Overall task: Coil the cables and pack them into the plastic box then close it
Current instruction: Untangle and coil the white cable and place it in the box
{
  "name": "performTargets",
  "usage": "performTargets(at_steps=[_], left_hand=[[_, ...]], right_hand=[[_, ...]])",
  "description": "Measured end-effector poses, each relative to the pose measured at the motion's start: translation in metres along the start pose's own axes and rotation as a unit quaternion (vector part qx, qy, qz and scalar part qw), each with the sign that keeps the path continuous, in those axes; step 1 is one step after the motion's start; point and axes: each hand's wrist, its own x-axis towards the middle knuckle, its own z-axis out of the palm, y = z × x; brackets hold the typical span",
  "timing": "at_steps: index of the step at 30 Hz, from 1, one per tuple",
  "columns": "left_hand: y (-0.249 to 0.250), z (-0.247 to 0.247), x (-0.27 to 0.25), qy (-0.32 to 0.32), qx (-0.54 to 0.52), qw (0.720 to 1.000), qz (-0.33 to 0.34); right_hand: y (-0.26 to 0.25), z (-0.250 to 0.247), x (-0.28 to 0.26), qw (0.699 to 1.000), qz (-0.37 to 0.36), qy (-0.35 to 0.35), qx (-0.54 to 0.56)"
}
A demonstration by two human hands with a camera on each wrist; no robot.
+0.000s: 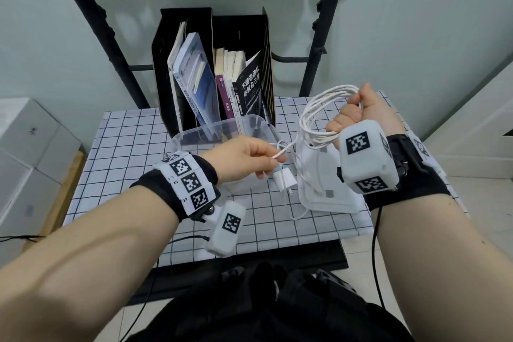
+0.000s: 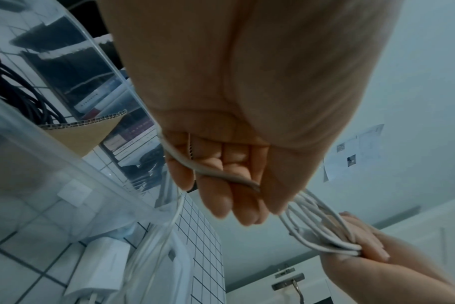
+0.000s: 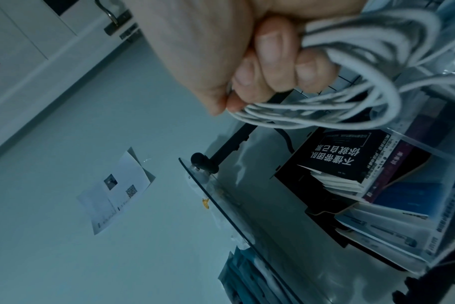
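Note:
My right hand [image 1: 358,108] is raised above the table and grips several loops of a white cable [image 1: 313,116]; the right wrist view shows the fingers [image 3: 268,61] curled round the coil [image 3: 351,107]. My left hand [image 1: 249,155] pinches the loose end of the same cable [image 2: 213,174] just above its white charger plug [image 1: 284,179], which hangs near the checked cloth. The clear plastic box [image 1: 200,133] stands behind my left hand. Its lid [image 1: 330,200] lies flat to the right, under the coil.
A black file holder [image 1: 166,69] full of books stands at the back of the small table with a checked cloth [image 1: 133,147]. A black metal frame [image 1: 111,44] with a glass shelf rises behind it. White boxes [image 1: 25,141] sit to the left, a cabinet to the right.

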Motion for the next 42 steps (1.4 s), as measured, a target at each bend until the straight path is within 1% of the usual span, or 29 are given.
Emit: performTargets(at_steps=[2,4,6,8,11,15,19,21,24,26,28,30,32,33,34,37,39,42], left_hand=[[0.006,0.001,-0.001,-0.016,0.01,1.0,0.004],[0.013,0.002,-0.002,-0.029,0.022,0.999,0.01],[0.018,0.001,-0.001,-0.029,0.032,0.999,0.013],[0.023,0.0,0.0,-0.026,0.035,0.999,0.01],[0.03,0.0,-0.001,-0.024,0.023,0.999,0.006],[0.038,-0.002,0.0,-0.021,0.022,1.0,0.007],[0.043,-0.008,-0.001,-0.024,0.077,0.997,0.004],[0.045,-0.011,-0.003,-0.022,0.098,0.995,0.003],[0.045,-0.015,-0.003,-0.026,0.102,0.994,0.001],[0.048,-0.014,-0.003,-0.026,0.096,0.995,0.016],[0.052,-0.013,-0.001,-0.025,0.08,0.996,0.041],[0.056,-0.012,0.0,-0.02,0.067,0.995,0.065],[0.06,-0.011,0.002,-0.015,0.054,0.994,0.089],[0.061,-0.01,0.002,-0.008,0.05,0.994,0.1],[0.062,-0.009,0.002,0.0,0.042,0.993,0.108],[0.059,-0.01,0.003,0.012,-0.02,0.992,0.121],[0.057,-0.012,0.005,0.033,-0.03,0.992,0.12],[0.056,-0.013,0.008,0.079,0.009,0.99,0.12]], right_hand=[[0.003,-0.001,0.001,1.0,-0.005,0.0,-0.008],[0.005,-0.001,0.0,0.999,0.01,-0.03,-0.006],[0.007,0.002,-0.004,0.998,0.015,-0.064,0.004],[0.011,0.006,-0.005,0.998,0.008,-0.069,0.007],[0.017,0.009,0.001,0.999,-0.014,-0.048,-0.003],[0.023,0.012,0.011,0.997,-0.067,-0.026,-0.013],[0.024,0.011,0.015,0.993,-0.115,0.013,-0.034],[0.023,0.009,0.015,0.985,-0.153,0.04,-0.07],[0.025,0.006,0.014,0.96,-0.194,0.069,-0.19],[0.03,0.003,0.015,0.947,-0.193,0.056,-0.252],[0.038,0.001,0.016,0.921,-0.183,0.029,-0.344],[0.045,0.001,0.013,0.884,-0.162,-0.013,-0.438],[0.048,0.006,0.005,0.849,-0.122,-0.064,-0.51],[0.048,0.009,0.0,0.839,-0.097,-0.083,-0.528],[0.048,0.011,-0.006,0.844,-0.074,-0.094,-0.523],[0.05,0.015,-0.015,0.901,-0.027,-0.13,-0.412],[0.052,0.016,-0.018,0.913,-0.001,-0.132,-0.386],[0.052,0.02,-0.021,0.922,0.031,-0.132,-0.362]])
